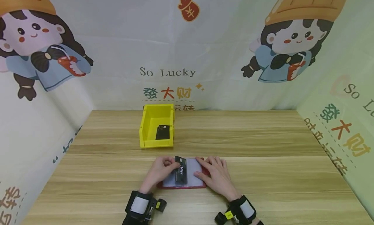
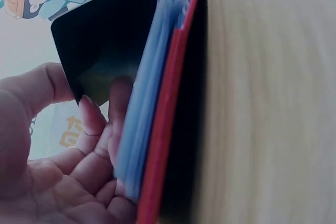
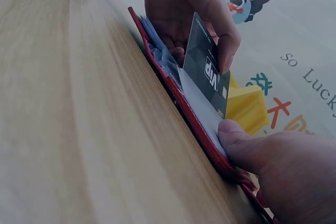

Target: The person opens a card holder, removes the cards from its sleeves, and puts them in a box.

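Note:
A red card holder with clear plastic sleeves lies spread on the table. My left hand pinches a black VIP card between thumb and fingers over the left part of the sleeves. In the right wrist view, the card stands tilted up from the pages; whether its edge is inside a sleeve, I cannot tell. At the holder's right side, my right hand rests with extended fingers, the thumb touching the sleeve page. The card's dark back faces the left wrist view.
Behind the holder, slightly left, stands a yellow bin with black cards in it. The wooden table ends at a printed cloth backdrop at the rear and sides.

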A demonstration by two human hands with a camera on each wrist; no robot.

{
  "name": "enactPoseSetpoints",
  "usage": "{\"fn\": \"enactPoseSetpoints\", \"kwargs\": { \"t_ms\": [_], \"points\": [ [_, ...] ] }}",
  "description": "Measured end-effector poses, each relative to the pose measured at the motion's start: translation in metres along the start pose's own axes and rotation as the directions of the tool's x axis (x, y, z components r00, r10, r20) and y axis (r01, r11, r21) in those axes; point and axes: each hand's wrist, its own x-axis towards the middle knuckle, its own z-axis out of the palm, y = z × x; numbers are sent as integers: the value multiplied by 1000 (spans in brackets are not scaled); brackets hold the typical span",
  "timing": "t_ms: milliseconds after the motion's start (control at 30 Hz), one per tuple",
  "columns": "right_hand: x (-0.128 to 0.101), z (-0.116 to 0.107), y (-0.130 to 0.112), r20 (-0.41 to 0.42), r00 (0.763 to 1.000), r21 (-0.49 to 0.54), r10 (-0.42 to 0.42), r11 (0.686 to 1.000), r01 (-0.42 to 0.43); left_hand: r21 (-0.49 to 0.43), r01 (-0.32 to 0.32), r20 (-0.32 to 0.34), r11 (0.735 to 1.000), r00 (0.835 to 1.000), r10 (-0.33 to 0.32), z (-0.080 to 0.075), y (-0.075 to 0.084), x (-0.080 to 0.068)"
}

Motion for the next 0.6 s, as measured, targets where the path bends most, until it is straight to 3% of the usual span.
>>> {"fn": "enactPoseSetpoints", "kwargs": {
  "t_ms": [600],
  "points": [
    [0,-1,0,20,999,30,25,999,-26,-5,35,0,999,999,-35,-16,-2,-6]
  ]
}}
